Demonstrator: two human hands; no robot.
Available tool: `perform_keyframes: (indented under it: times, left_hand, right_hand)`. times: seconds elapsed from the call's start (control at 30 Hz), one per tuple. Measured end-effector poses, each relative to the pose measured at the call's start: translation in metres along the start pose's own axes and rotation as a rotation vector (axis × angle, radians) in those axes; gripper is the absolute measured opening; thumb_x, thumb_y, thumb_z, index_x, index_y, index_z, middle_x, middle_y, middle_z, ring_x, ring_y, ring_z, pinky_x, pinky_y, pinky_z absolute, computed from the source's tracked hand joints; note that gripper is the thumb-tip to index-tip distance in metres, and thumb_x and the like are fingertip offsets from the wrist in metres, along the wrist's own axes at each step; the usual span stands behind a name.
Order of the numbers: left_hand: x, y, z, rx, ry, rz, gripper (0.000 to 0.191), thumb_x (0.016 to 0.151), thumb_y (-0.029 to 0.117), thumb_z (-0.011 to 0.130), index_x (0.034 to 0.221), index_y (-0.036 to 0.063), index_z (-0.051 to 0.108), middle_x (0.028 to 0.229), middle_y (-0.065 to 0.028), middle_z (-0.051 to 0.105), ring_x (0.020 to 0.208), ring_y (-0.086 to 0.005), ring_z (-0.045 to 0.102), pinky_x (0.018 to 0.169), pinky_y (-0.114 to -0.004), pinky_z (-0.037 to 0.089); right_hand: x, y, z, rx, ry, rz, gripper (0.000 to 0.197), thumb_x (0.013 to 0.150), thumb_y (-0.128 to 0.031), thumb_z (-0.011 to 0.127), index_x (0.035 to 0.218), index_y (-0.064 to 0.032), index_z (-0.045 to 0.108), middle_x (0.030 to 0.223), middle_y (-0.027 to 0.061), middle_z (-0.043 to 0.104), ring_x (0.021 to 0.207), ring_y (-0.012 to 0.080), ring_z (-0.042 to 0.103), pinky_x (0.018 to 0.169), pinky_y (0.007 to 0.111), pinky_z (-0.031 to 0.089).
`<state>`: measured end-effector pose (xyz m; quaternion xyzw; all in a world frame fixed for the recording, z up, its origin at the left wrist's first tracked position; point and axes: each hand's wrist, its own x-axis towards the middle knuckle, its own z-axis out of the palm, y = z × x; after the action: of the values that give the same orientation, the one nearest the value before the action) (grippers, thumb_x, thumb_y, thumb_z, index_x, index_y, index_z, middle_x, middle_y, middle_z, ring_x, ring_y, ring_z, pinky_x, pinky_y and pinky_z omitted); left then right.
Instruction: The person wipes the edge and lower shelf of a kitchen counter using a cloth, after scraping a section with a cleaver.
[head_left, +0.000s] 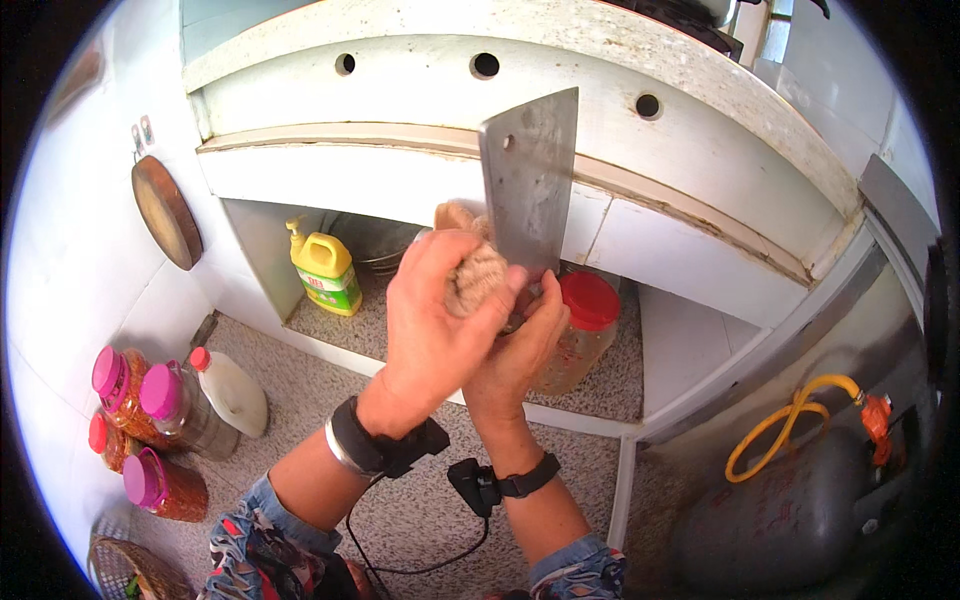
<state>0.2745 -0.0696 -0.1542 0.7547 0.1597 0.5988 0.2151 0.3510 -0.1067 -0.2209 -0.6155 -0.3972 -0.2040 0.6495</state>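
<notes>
A metal cleaver (531, 176) stands with its broad blade upward in front of the counter, a small hole near one top corner. My right hand (519, 367) grips it from below; the handle is hidden by my fingers. In my left hand (426, 330) is a bunched tan knitted cloth (476, 281), close against the lower part of the blade. Whether the cloth touches the steel cannot be told. Behind my right hand, a clear jar with a red lid (589, 300) sits in the lower recess, partly covered by that hand.
A yellow pump jug (324, 270) stands in the recess under the stone counter edge (525, 19). Lidded jars (166, 487) and a white bottle (234, 394) stand on the floor at left. A round wooden board (166, 212) hangs on the wall. At right lies a gas cylinder (772, 517) with a yellow hose (787, 420).
</notes>
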Motion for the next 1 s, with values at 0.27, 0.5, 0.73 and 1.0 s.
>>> perform_keyframes:
  times: [0.27, 0.5, 0.73, 1.0]
  left_hand:
    - [-0.009, -0.011, 0.016, -0.054, 0.066, -0.146, 0.025, 0.081, 0.005, 0.073, 0.099, -0.0018, 0.058, 0.086, -0.0132, 0.064, 0.073, -0.0207, 0.062, 0.067, -0.033, 0.051]
    - [-0.006, -0.008, 0.017, -0.225, 0.1, -0.159, 0.023, 0.081, 0.002, 0.071, 0.099, -0.002, 0.058, 0.082, -0.0108, 0.06, 0.069, -0.0159, 0.057, 0.065, -0.028, 0.048]
    - [0.004, -0.001, 0.004, -0.148, 0.059, -0.137, 0.017, 0.089, 0.009, 0.069, 0.096, -0.0006, 0.057, 0.077, -0.0007, 0.059, 0.07, -0.0062, 0.052, 0.059, -0.023, 0.045]
    - [0.008, -0.008, 0.019, -0.099, -0.001, -0.113, 0.024, 0.082, 0.007, 0.071, 0.1, -0.0015, 0.058, 0.081, -0.0147, 0.061, 0.069, -0.0266, 0.06, 0.065, -0.035, 0.05]
  right_hand:
    - [0.008, 0.02, -0.009, 0.21, -0.159, 0.089, 0.1, 0.079, -0.015, 0.081, 0.151, 0.0059, 0.015, 0.13, 0.0302, 0.053, 0.117, 0.0369, 0.058, 0.092, 0.041, 0.05]
    - [0.006, 0.022, -0.001, 0.177, -0.085, -0.008, 0.099, 0.081, -0.015, 0.079, 0.152, 0.0045, 0.013, 0.115, 0.0263, 0.064, 0.097, 0.0275, 0.069, 0.075, 0.031, 0.055]
    - [0.002, 0.013, 0.009, 0.229, -0.092, 0.037, 0.097, 0.082, -0.017, 0.078, 0.152, 0.0043, 0.015, 0.117, 0.0261, 0.064, 0.096, 0.0281, 0.07, 0.075, 0.032, 0.055]
    - [0.01, 0.02, 0.011, 0.198, 0.062, -0.078, 0.097, 0.083, -0.026, 0.078, 0.152, 0.0049, 0.017, 0.114, 0.0241, 0.064, 0.093, 0.0276, 0.069, 0.074, 0.032, 0.055]
